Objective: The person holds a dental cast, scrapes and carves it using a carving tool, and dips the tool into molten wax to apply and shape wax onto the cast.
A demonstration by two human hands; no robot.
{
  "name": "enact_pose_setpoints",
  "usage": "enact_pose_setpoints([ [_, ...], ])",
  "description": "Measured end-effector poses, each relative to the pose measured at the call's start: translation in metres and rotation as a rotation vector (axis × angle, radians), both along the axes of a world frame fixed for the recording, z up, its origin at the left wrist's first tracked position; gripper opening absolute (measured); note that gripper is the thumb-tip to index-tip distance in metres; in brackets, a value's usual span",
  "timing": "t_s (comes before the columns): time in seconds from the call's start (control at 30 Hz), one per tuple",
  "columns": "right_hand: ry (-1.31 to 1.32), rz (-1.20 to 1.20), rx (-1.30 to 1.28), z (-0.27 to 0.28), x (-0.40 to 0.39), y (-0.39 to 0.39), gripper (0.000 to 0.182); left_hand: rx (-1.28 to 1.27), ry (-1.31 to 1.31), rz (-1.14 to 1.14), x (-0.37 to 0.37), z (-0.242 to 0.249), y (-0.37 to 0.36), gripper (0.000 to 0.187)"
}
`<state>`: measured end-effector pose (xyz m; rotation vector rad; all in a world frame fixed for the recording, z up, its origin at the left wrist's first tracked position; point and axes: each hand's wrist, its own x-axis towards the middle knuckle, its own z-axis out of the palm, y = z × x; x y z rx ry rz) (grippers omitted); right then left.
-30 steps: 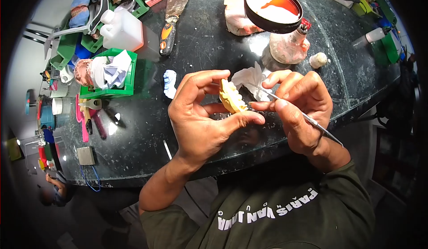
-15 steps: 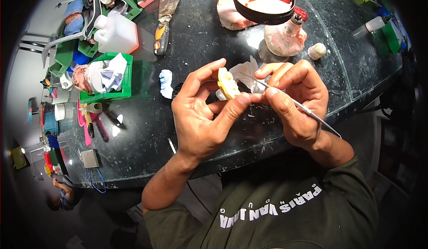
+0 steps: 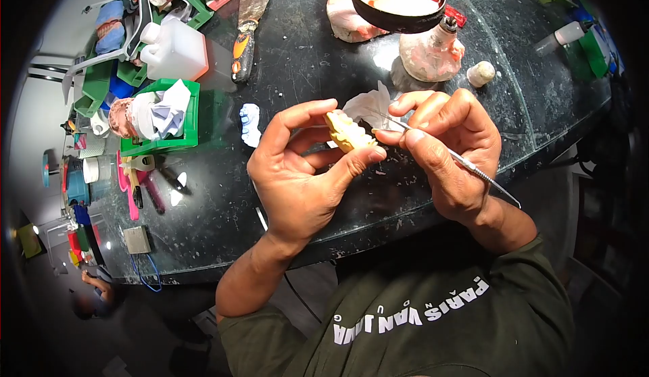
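Between the thumb and fingers of my left hand [image 3: 301, 164] is a yellow dental cast [image 3: 349, 132], its toothed side turned partly up. My right hand [image 3: 453, 144] grips a thin metal dental instrument [image 3: 476, 171] like a pen, its fine tip pointing left toward the cast. The right fingertips are close to the cast's right end. Behind the hands lies a crumpled white tissue [image 3: 370, 107], partly covered by the right fingers. Left of my left hand, a small white and blue dental piece [image 3: 250, 125] rests on the black table [image 3: 223, 232].
A green tray [image 3: 193, 117] holds a cast and paper. Behind it stand a plastic jug [image 3: 177, 51] and a scraper [image 3: 247, 39]. A round magnifier [image 3: 399, 22] hangs over the far side, near a plaster-smeared bottle [image 3: 433, 56]. Another person [image 3: 98, 292] sits at far left.
My left hand has shifted slightly left and turned the cast, so its toothed side shows more. The right fingers have come away from the left thumb; the instrument stays in them.
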<state>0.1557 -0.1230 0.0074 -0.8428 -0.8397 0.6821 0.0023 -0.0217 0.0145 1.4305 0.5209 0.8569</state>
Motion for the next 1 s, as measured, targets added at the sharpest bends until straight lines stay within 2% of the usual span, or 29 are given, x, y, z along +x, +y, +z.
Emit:
enact_pose_setpoints([
  [0.03, -0.015, 0.007, 0.007, -0.002, 0.001, -0.001, 0.012, 0.071, 0.026, 0.004, -0.001, -0.001, 0.000, 0.056],
  [0.33, -0.103, -0.025, 0.024, -0.006, 0.002, 0.001, 0.015, 0.111, -0.056, -0.024, 0.002, -0.004, 0.001, 0.055],
  [0.6, -0.046, -0.023, -0.042, 0.002, 0.000, -0.002, 0.015, 0.062, -0.090, -0.032, 0.002, -0.006, -0.001, 0.056],
  [0.9, -0.283, -0.090, 0.006, 0.002, 0.004, 0.001, 0.020, 0.122, -0.133, -0.010, 0.000, -0.015, 0.002, 0.058],
  [1.0, -0.270, -0.083, -0.018, 0.004, 0.004, 0.000, 0.020, 0.142, -0.139, -0.023, 0.000, -0.017, 0.003, 0.058],
])
